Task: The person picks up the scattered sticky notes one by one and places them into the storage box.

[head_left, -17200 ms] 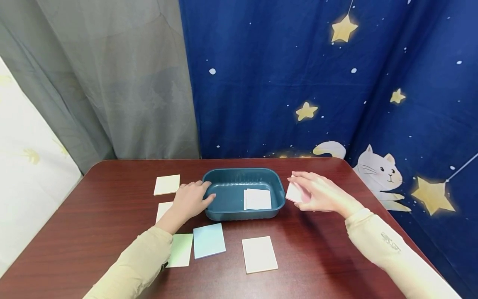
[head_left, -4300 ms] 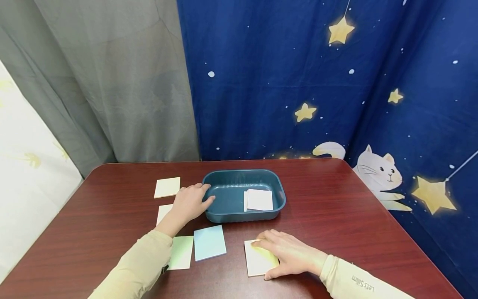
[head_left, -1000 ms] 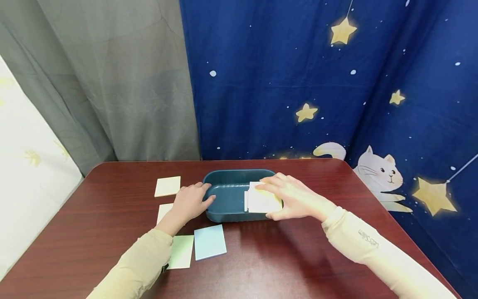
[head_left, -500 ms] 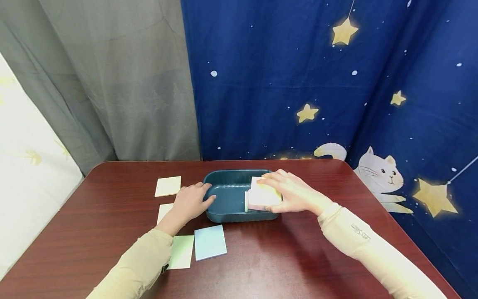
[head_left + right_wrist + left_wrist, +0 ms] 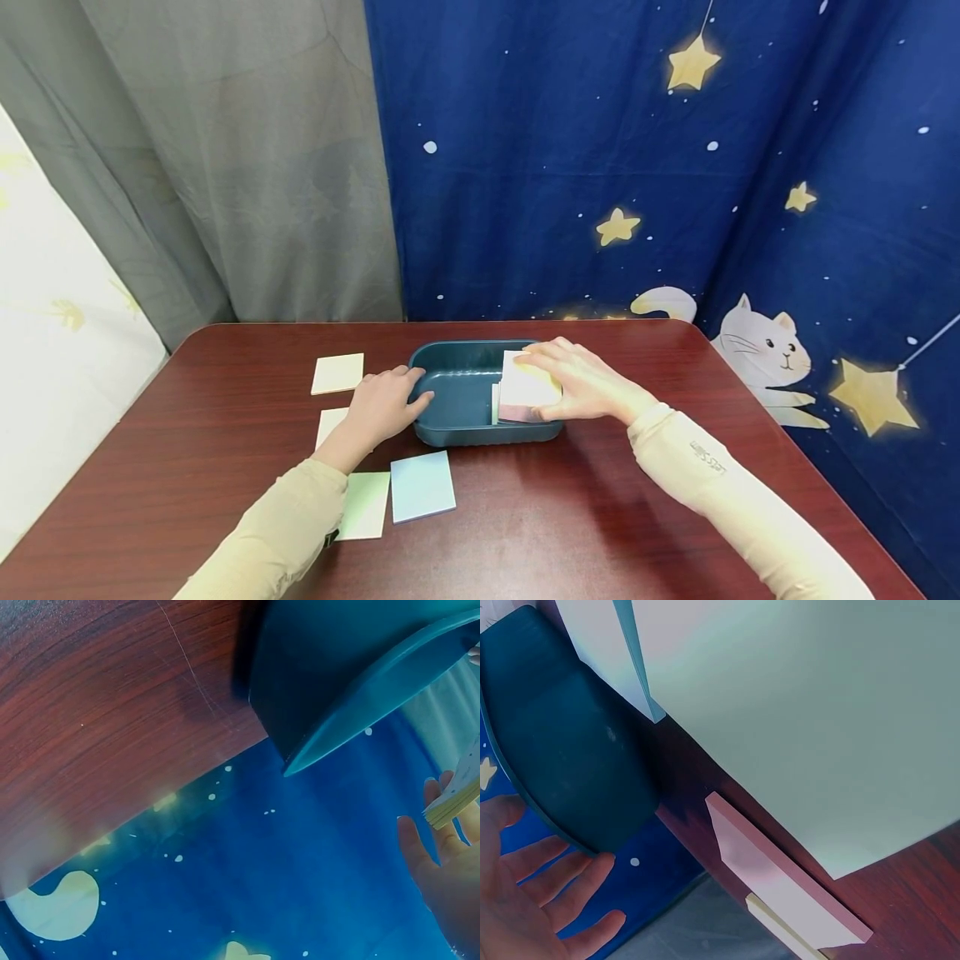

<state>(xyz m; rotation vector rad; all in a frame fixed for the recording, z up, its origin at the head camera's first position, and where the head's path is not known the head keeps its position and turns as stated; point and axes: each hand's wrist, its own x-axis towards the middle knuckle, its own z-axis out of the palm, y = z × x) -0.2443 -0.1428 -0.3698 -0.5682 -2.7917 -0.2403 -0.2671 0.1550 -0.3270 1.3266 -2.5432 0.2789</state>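
Watching remotely, I see my right hand (image 5: 583,385) pinching a paper pad (image 5: 519,380) right of centre frame, at the bin's (image 5: 457,436) right end, my left hand (image 5: 381,406) loosely spread on its left rim, and judge the pad light, stiffish, best held by opposite edges.

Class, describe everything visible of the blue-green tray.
The tray is dark blue-green, open-topped and oblong, with rounded corners, raised walls and a thin rim; it looks like smooth, slightly glossy plastic. It sits upright on the red-brown table. Square pads lie in its right half. The left hand touches its left end; the right hand holds another pad over its right end.
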